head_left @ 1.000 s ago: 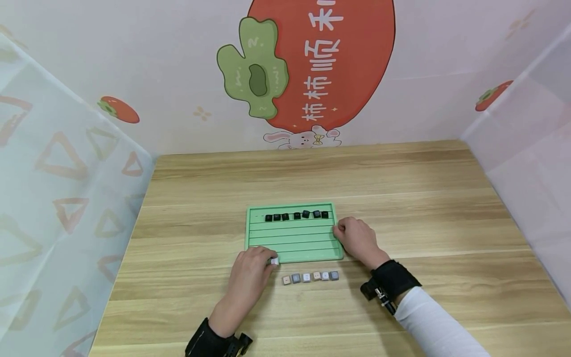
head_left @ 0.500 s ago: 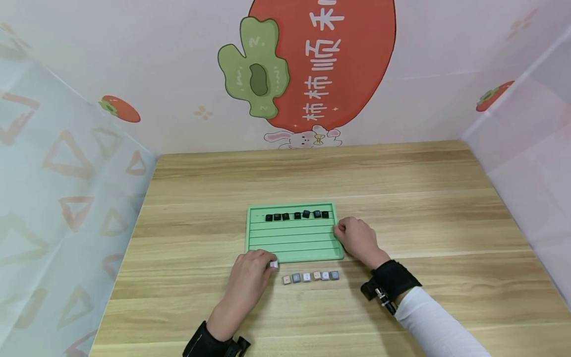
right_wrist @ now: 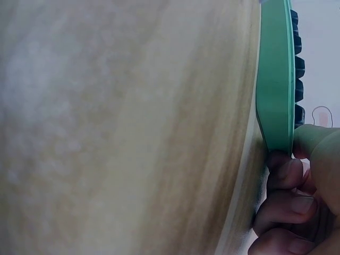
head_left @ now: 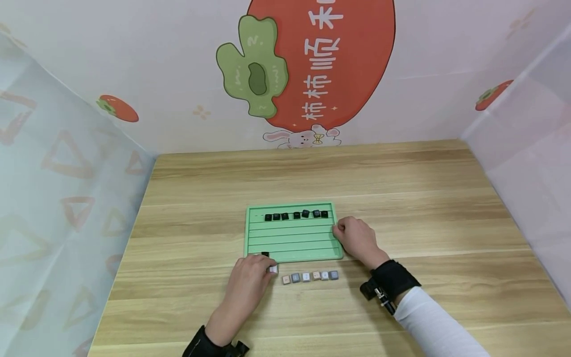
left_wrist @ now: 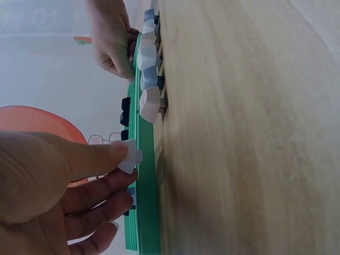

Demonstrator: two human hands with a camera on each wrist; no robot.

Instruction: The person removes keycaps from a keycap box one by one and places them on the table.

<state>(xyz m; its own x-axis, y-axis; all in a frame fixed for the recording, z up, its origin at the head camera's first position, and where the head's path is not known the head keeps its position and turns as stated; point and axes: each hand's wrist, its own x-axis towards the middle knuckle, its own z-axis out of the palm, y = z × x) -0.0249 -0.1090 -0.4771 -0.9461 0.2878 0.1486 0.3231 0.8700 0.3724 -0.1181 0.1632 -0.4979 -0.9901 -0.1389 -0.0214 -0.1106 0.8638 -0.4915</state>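
My left hand (head_left: pixel 249 280) pinches a white keycap (left_wrist: pixel 129 156) between thumb and forefinger, just off the front edge of the green tray (head_left: pixel 292 237). In the left wrist view the keycap's stem points to the right, toward the table. My right hand (head_left: pixel 357 239) grips the tray's right side; the right wrist view has the thumb on the rim and curled fingers against the side. Several black keycaps (head_left: pixel 296 215) stand in a row along the tray's far groove. Partly hidden behind my left fingers, one dark keycap (head_left: pixel 265 254) sits at the tray's near left.
Several beige, grey and white keycaps (head_left: pixel 306 277) form a row on the wooden table (head_left: pixel 401 198) in front of the tray. Printed cloth walls (head_left: pixel 187 74) enclose the table at the back and both sides.
The left hand has drawn slightly back toward the person with the white keycap. A dark keycap at the tray's near left has come into view. The right hand has stayed still.
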